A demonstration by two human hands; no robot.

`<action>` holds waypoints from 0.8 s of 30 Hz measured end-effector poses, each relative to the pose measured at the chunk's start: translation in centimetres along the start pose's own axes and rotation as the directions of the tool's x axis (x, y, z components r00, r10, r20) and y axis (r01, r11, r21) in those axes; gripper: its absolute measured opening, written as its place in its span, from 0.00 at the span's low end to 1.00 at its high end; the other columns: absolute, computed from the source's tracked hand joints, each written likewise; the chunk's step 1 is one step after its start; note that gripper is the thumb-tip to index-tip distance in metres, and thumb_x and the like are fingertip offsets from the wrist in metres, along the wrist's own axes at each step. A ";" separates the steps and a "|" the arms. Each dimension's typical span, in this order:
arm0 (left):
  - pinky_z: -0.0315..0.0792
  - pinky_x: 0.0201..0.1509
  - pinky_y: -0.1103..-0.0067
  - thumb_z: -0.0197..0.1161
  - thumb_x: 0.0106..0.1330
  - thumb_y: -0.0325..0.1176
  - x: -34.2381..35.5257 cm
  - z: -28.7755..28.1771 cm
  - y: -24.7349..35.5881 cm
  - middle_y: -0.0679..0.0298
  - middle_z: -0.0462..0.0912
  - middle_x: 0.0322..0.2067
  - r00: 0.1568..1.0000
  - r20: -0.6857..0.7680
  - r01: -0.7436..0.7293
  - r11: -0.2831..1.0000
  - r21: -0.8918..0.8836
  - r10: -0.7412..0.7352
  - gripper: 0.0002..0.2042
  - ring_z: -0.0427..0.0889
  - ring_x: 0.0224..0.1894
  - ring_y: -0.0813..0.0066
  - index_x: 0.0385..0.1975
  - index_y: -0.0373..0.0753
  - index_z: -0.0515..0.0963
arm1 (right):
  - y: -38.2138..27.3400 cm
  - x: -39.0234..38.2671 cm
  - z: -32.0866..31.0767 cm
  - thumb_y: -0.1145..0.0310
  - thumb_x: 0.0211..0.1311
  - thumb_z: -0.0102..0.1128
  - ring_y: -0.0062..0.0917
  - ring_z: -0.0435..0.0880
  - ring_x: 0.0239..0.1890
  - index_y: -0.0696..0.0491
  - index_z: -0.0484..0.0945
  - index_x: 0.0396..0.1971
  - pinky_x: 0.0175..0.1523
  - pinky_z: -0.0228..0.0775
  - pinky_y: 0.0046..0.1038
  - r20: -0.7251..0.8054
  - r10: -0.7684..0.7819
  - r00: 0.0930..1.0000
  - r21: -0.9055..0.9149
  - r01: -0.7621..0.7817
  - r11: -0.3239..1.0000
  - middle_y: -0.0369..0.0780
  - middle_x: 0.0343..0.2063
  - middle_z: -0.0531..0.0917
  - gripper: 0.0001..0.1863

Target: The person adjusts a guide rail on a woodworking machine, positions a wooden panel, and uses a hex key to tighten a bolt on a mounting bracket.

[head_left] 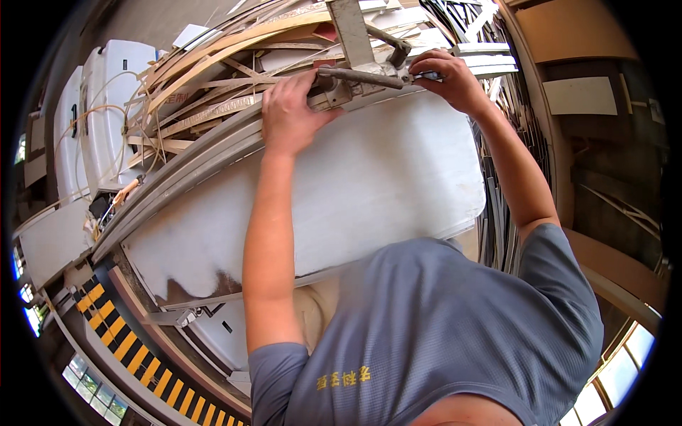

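A worn metal bracket with a round bar (366,77) lies across the far edge of a long white panel-like table (355,177). My left hand (290,113) is closed at the bracket's left end, fingers over the far side and thumb along the near side. At the other end, my right hand (452,79) pinches a small grey metal piece (428,75) between thumb and fingers. That piece sits right beside the bar's end; its exact kind is partly hidden. A flat upright metal arm (351,32) rises from the bracket.
Offcut wood strips (234,53) pile up beyond the rail (192,167). Dark thin strips (508,128) stand at the right. White machine housings (117,92) with loose cables are at the far left. A yellow-and-black striped edge (128,348) runs along the lower left.
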State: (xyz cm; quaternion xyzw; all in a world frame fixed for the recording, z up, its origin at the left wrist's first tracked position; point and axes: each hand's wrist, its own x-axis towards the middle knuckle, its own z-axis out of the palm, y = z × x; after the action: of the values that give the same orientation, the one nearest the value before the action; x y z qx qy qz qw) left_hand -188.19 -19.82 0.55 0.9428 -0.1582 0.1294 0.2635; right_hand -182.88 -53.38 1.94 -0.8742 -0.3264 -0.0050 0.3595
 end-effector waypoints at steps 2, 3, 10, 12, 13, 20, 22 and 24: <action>0.68 0.55 0.63 0.82 0.44 0.48 0.0 0.1 0.1 0.59 0.85 0.45 1.000 -0.001 -0.003 1.000 0.005 0.003 0.32 0.81 0.50 0.56 0.49 0.42 0.81 | 0.1 -0.3 0.1 0.76 0.59 0.70 0.33 0.85 0.48 0.55 0.85 0.42 0.55 0.78 0.32 0.003 0.026 1.000 -0.001 -0.026 1.000 0.39 0.43 0.87 0.11; 0.68 0.55 0.63 0.82 0.44 0.48 0.1 0.1 0.1 0.59 0.84 0.44 1.000 -0.006 0.001 1.000 0.016 -0.001 0.31 0.81 0.50 0.56 0.48 0.42 0.81 | -0.1 -0.3 0.2 0.76 0.59 0.70 0.33 0.85 0.48 0.55 0.85 0.42 0.55 0.78 0.32 -0.003 0.028 1.000 0.002 -0.028 1.000 0.39 0.43 0.87 0.11; 0.69 0.54 0.63 0.81 0.44 0.48 0.2 0.1 0.1 0.58 0.84 0.41 0.999 0.005 -0.033 0.999 0.042 0.033 0.29 0.81 0.48 0.54 0.45 0.40 0.81 | -0.2 -1.2 1.4 0.72 0.61 0.68 0.35 0.83 0.48 0.53 0.83 0.41 0.55 0.76 0.35 -0.145 -0.093 0.985 -0.108 0.078 0.991 0.37 0.43 0.85 0.08; 0.68 0.58 0.64 0.82 0.43 0.48 0.1 0.3 -0.1 0.59 0.84 0.46 0.998 0.057 0.018 0.998 0.068 -0.022 0.33 0.80 0.51 0.56 0.50 0.40 0.80 | -0.3 -1.3 1.6 0.72 0.62 0.68 0.36 0.83 0.48 0.52 0.82 0.41 0.56 0.74 0.35 -0.180 -0.135 0.974 -0.136 0.111 0.984 0.37 0.43 0.85 0.09; 0.66 0.63 0.64 0.82 0.43 0.49 0.1 0.2 -0.2 0.60 0.84 0.51 0.991 0.104 0.070 0.994 0.090 -0.079 0.38 0.80 0.54 0.59 0.56 0.40 0.79 | -0.4 -1.1 1.7 0.72 0.62 0.68 0.36 0.83 0.48 0.52 0.82 0.42 0.57 0.74 0.35 -0.198 -0.158 0.967 -0.151 0.129 0.980 0.37 0.43 0.85 0.09; 0.65 0.64 0.64 0.82 0.44 0.50 0.1 0.1 -0.2 0.59 0.84 0.53 0.993 0.100 0.047 0.994 0.096 -0.056 0.38 0.79 0.56 0.59 0.56 0.38 0.79 | -2.2 -1.5 2.3 0.74 0.57 0.74 0.28 0.84 0.41 0.55 0.84 0.38 0.47 0.79 0.27 -0.267 0.064 0.962 0.010 -0.064 0.998 0.37 0.37 0.83 0.09; 0.65 0.65 0.64 0.81 0.45 0.51 0.0 0.2 -0.2 0.59 0.84 0.53 0.989 0.127 0.067 0.993 0.100 -0.079 0.38 0.79 0.56 0.60 0.56 0.38 0.79 | -2.2 -1.4 3.1 0.73 0.57 0.75 0.24 0.84 0.35 0.56 0.85 0.36 0.42 0.78 0.25 -0.304 0.138 0.943 0.029 -0.136 0.990 0.37 0.32 0.82 0.09; 0.65 0.65 0.64 0.81 0.45 0.52 0.0 0.2 -0.2 0.59 0.84 0.53 0.988 0.127 0.070 0.992 0.102 -0.082 0.38 0.79 0.56 0.60 0.57 0.38 0.79 | -2.1 -1.4 3.5 0.71 0.57 0.76 0.25 0.84 0.34 0.56 0.85 0.35 0.41 0.78 0.27 -0.308 0.169 0.936 0.089 -0.148 0.985 0.37 0.32 0.82 0.09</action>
State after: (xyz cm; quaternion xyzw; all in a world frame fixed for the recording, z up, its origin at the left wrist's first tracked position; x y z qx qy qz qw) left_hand -188.08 -19.78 0.25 0.9663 -0.1325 0.0646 0.2112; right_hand -185.97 -50.88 0.33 -0.8736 -0.1936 -0.1046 0.4341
